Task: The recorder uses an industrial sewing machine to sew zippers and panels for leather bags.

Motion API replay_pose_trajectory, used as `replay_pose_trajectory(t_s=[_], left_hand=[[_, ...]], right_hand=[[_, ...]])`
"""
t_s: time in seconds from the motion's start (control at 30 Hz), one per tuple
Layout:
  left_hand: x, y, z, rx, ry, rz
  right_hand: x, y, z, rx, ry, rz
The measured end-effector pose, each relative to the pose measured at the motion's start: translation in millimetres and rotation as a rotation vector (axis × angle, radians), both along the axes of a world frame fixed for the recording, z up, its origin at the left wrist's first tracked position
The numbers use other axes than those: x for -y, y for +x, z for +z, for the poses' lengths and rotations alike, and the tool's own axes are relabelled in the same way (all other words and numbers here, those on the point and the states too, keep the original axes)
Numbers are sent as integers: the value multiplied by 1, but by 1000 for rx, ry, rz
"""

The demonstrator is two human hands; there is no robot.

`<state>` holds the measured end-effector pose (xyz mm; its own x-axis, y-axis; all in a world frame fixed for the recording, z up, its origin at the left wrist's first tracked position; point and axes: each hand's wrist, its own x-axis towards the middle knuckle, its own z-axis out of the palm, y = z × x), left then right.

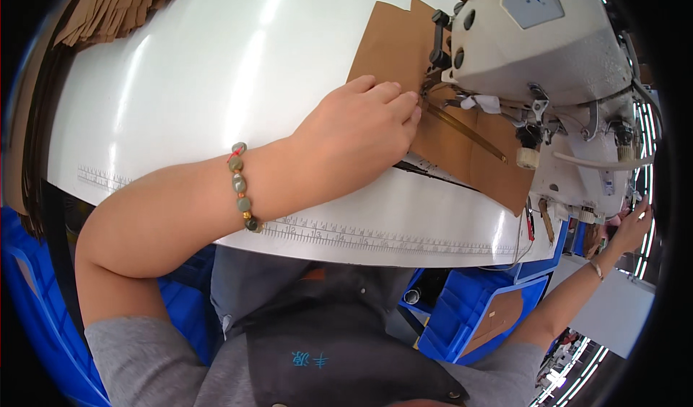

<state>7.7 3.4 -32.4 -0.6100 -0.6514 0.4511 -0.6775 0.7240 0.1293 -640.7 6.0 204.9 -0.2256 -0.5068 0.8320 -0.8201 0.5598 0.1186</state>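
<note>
The left grip (357, 129) lies palm down on a brown sheet (386, 42), back of the hand upward and fingers bent, the fingertips close to the needle area of a sewing machine (538, 50). The thumb is hidden, so I cannot tell whether the hand pinches the sheet or only rests on it. The right grip (635, 228) is small at the far right, beside the far end of the machine; I cannot tell whether its fingers are closed on anything.

The brown sheet lies on the white bench (195, 82), partly under the machine's head, with a step cut in its far edge and its near right corner reaching toward the front of the bench. A narrow brass-coloured strip (473, 136) runs slantwise across it, right of the left fingers. A beaded bracelet (240, 183) circles the left wrist, and a pale bangle (596, 270) the right.

A printed ruler scale (325, 234) follows the near edge of the bench. At the far left corner, brown strips (123, 6) lie fanned in a row. Below the bench, a blue bin (451, 313) stands to the right and a blue crate (43, 291) to the left, either side of the person's dark apron (346, 327).
</note>
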Motion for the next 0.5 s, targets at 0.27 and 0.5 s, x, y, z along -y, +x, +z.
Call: replay_pose_trajectory(t_s=[0.27,0.5], left_hand=[[2,1,0,-22,40,-24],[1,0,0,-34,32,-30]], right_hand=[[-23,-135,-119,859,-360,484],[-22,-98,-91,874,-317,277]])
